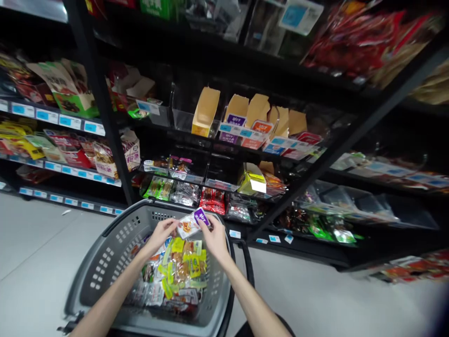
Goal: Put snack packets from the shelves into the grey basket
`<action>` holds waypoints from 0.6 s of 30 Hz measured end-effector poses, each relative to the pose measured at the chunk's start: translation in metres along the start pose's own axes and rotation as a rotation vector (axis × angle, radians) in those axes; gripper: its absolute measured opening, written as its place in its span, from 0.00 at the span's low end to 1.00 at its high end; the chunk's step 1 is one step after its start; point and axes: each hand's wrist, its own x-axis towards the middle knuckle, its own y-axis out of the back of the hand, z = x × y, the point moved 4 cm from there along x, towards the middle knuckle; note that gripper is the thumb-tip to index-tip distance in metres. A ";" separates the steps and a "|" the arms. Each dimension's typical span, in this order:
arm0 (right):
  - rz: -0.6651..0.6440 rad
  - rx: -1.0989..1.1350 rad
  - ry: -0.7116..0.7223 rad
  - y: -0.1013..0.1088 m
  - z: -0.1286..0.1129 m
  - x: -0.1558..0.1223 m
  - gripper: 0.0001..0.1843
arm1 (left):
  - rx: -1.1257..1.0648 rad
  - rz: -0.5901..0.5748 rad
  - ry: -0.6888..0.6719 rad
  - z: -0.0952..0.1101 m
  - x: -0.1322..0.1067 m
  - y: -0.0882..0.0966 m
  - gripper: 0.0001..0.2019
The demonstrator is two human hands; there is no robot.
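Observation:
Between both hands is a small white-and-purple snack packet, held above the far part of a grey shopping basket. My left hand pinches the packet's left end. On its right end, by the purple corner, my right hand has its thumb on top. Inside the basket, just below the hands, lie yellow-labelled snack packets in clear wrapping. Several other clear and silver packets lie around them.
Black shelving stands right behind the basket. Opened cardboard display boxes sit on its middle shelf, and red packets lie on the bottom one. The basket's black handle hangs at its right side. Grey floor lies on both sides.

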 end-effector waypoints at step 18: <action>0.736 -0.528 0.715 0.187 -0.239 0.229 0.20 | 0.199 0.088 0.072 -0.028 0.016 0.030 0.31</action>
